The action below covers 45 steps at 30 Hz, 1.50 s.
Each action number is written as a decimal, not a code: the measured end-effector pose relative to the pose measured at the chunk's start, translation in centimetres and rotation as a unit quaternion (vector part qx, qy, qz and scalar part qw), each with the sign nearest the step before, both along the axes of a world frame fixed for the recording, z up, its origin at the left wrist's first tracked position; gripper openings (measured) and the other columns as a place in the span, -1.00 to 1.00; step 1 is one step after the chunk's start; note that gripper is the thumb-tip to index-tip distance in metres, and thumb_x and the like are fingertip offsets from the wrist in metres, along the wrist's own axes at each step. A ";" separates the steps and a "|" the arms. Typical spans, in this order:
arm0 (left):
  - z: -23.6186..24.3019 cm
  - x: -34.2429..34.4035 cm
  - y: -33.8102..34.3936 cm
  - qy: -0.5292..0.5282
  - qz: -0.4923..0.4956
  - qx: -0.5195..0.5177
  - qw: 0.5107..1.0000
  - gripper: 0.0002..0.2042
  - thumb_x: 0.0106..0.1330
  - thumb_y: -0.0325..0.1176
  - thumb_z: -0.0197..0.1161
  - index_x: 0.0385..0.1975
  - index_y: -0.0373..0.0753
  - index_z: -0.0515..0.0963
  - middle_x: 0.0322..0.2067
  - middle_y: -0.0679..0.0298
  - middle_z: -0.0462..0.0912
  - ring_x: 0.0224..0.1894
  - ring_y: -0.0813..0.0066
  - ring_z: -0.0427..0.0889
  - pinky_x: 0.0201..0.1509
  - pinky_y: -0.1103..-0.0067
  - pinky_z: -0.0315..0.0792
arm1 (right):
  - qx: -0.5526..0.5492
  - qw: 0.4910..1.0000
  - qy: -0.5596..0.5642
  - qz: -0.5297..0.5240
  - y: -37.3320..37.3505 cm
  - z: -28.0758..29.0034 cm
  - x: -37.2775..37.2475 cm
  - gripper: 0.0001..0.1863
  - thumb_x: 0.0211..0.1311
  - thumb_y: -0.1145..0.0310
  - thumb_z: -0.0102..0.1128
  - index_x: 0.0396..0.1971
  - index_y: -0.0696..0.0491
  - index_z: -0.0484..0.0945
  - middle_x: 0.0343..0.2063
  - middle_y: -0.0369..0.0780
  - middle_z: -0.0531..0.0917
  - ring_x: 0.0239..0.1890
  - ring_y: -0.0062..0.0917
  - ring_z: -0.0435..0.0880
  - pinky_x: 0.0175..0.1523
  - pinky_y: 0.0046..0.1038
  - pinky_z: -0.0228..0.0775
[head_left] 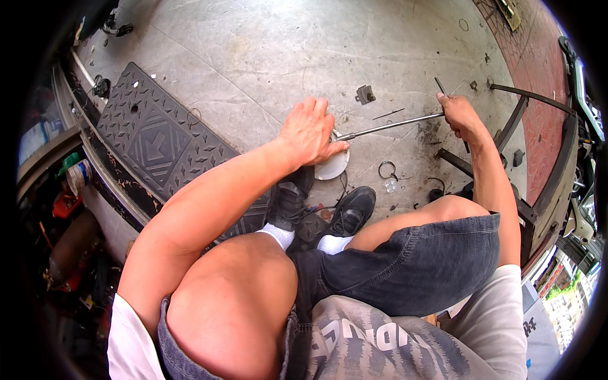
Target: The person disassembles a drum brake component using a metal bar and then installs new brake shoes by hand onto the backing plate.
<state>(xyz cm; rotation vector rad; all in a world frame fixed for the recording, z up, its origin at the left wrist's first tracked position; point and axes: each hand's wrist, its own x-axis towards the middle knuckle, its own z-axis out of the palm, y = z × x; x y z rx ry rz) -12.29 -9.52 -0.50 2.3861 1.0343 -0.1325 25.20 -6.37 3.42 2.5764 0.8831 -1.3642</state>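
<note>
Grey floor (266,47): across my feed, kinda littered
T-handle wrench (399,125): runs hand to hand
Left hand (308,134): at wrench tip, can't tell its grip
Right hand (462,116): clamped on the crossbar
White disc (333,167): partly under left hand

The premises appeared to be a small repair workshop. Right of the black ramp (158,136), the stained concrete floor (253,38) bore loose small parts (365,95) and a T-handled tool (399,125) was held above it. Cluttered storage (73,246) stood left of the ramp; red paving (546,120) lay well to its right.
</note>
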 end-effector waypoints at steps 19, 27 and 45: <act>0.0 -0.6 -0.1 0.006 -0.008 -0.017 1.000 -0.36 0.20 0.26 0.39 -0.24 -0.35 0.63 -0.09 -0.01 0.50 0.02 0.00 0.50 0.11 0.19 0.49 | 0.470 0.868 -0.088 0.137 -1.7 -0.8 -1.6 -0.42 0.55 -0.16 0.14 -0.40 0.13 0.46 -0.57 -0.26 0.39 -0.44 -0.56 0.34 -0.30 -0.41 0.29; 0.2 -1.4 1.4 0.021 -0.060 -0.081 0.995 -0.46 0.17 0.07 0.48 -0.15 -0.33 0.60 -0.04 -0.01 0.50 0.08 -0.02 0.52 0.10 0.19 0.55 | 0.265 0.894 -0.244 0.268 -2.1 -2.6 -4.0 -0.30 0.45 -0.17 0.19 0.03 0.30 0.41 -0.26 0.17 0.69 -0.16 0.11 0.72 -0.02 -0.01 0.52; 0.3 -0.9 0.9 0.042 -0.049 -0.042 0.997 -0.50 0.17 0.09 0.45 -0.24 -0.31 0.67 -0.06 0.02 0.57 0.04 0.07 0.55 0.01 0.30 0.58 | 0.084 0.915 -0.186 0.348 1.5 -0.9 -4.0 -0.34 0.43 -0.02 0.13 0.00 0.39 0.29 -0.23 0.31 0.70 -0.08 0.17 0.74 0.10 0.00 0.57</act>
